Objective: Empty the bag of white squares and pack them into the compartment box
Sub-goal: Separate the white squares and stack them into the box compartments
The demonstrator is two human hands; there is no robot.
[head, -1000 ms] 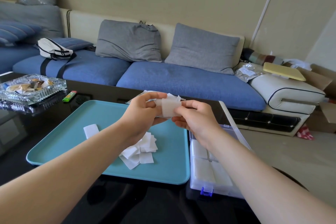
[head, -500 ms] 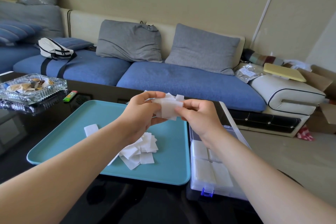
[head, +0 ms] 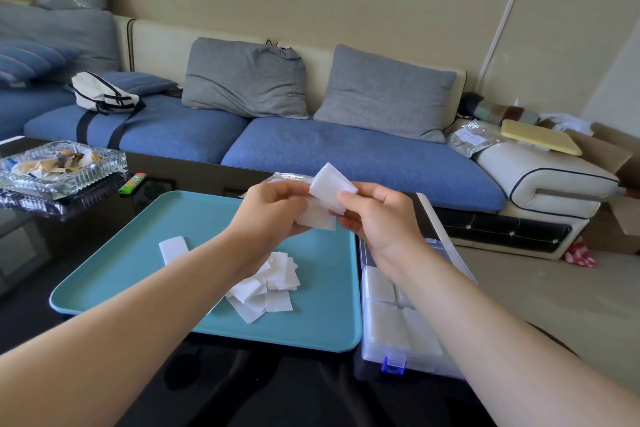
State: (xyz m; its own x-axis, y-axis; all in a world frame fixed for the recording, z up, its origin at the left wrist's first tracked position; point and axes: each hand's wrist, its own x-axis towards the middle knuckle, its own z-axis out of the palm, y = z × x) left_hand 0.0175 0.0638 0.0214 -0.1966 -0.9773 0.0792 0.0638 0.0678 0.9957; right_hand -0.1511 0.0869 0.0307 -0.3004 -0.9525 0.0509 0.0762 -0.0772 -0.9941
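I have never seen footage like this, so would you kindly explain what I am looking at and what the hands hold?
There is no machine here: a person works bare-handed, and the one camera sits on their head, looking forward and down, so the arms enter from the bottom. The left hand and right hand together pinch a small stack of white squares above a teal tray. On the tray lie a loose pile of squares and one single square. To the right stands the open compartment box, some sections already filled with white. All this rests on a black table, with a glass dish at its far left.
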